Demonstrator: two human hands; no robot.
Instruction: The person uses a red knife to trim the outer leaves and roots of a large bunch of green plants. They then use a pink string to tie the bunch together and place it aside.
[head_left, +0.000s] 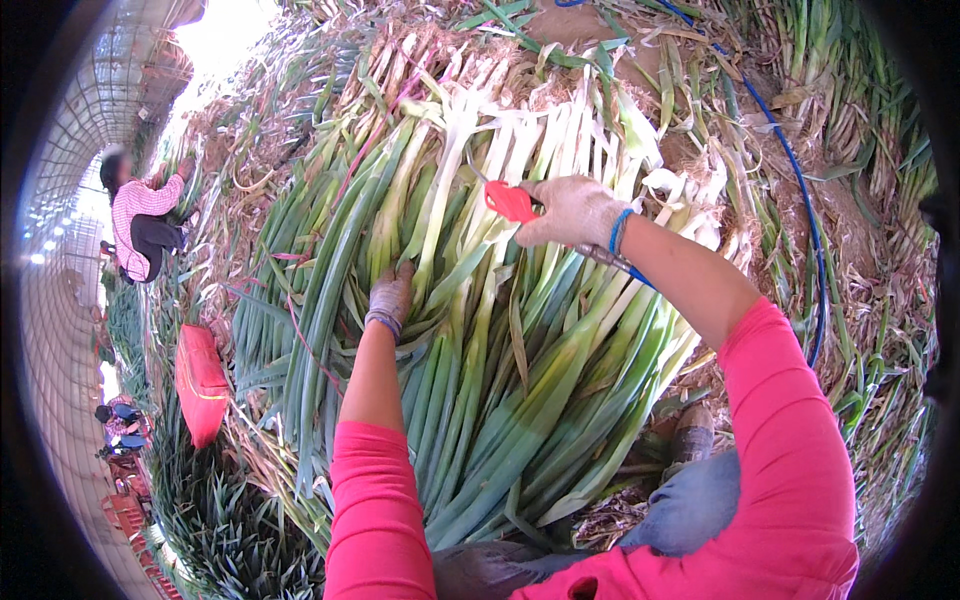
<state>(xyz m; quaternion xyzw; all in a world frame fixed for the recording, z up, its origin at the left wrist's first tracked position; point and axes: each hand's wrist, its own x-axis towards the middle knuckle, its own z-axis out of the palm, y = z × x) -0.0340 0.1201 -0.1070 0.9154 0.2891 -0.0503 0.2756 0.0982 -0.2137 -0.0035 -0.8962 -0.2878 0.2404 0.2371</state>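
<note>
A large heap of long green onions (480, 360) lies before me, white stalks and roots at the far end, green leaves towards me. My left hand (391, 300), in a light glove, is closed around a green onion stalk (435, 217) near where it turns green. My right hand (566, 212), also gloved, grips a red-handled air blow gun (510, 201), its thin nozzle pointing to the whitish stalks. A hose fitting (600, 257) and blue hose run out below that hand. The fingertips of my left hand are partly hidden among the leaves.
A blue hose (799, 180) curves over the littered ground at right. A red cushion-like object (201, 386) lies at left. One person (142, 217) crouches at far left, another (124, 426) sits further down. More onions (840, 97) lie at upper right.
</note>
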